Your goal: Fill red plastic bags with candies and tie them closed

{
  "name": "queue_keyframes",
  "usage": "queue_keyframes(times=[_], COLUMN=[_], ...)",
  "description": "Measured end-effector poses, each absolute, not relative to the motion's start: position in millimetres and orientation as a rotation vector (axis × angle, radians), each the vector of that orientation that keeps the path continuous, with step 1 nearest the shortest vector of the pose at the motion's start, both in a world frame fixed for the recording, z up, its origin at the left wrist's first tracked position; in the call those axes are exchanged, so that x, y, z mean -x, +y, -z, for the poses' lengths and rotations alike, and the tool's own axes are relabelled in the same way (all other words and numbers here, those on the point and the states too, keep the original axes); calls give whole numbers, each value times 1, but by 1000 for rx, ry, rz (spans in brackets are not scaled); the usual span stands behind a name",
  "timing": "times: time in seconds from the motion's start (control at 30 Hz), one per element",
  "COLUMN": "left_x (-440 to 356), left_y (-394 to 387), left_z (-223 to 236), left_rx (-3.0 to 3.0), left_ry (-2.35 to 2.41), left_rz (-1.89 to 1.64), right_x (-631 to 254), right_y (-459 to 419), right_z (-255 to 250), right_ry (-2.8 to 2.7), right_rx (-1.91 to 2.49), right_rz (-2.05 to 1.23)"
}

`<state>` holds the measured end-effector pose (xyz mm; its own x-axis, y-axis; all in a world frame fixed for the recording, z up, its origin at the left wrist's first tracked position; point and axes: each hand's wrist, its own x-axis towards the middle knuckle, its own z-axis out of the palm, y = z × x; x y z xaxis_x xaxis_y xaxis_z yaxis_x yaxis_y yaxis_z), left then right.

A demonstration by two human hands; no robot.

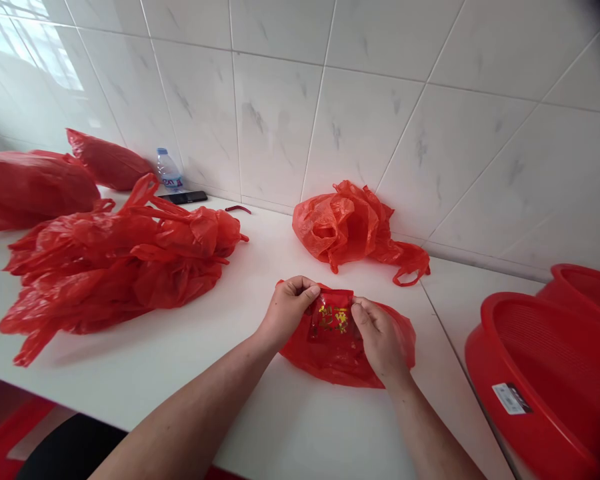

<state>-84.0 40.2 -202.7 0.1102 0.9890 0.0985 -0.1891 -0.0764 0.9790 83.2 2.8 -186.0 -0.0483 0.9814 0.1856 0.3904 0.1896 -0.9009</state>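
Note:
Between my two hands is a small red packet (333, 320) with gold characters and a shiny clear wrapper. My left hand (291, 305) pinches its upper left corner between thumb and fingers. On the other side, my right hand (377, 333) grips the upper right edge, thumb on top. Beneath the packet and both hands a red plastic bag (325, 370) lies spread on the white table (260, 413). Whether the packet rests on the bag or is held just above it, I cannot tell.
Crumpled red bags (125, 267) are heaped at left, with fuller red bags (30, 187) behind. Another crumpled bag (340, 223) lies near the tiled wall. A water bottle (167, 170), a black phone (187, 197) and a thin dark-red curved piece (239, 209) sit at the back. Red plastic baskets (495, 347) stand right.

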Motion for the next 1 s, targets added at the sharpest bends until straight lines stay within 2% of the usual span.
queue_keyframes(times=[0.27,1.0], left_x=[84,81], left_y=[38,34], left_z=[197,200], left_rx=[-1172,-1550], left_ry=[889,932], left_rz=[-1194,-1087], right_x=[-81,-86], right_y=[2,4], right_z=[186,191], right_ry=[-1591,-1545], right_rx=[1465,1375], right_rz=[-705,-770])
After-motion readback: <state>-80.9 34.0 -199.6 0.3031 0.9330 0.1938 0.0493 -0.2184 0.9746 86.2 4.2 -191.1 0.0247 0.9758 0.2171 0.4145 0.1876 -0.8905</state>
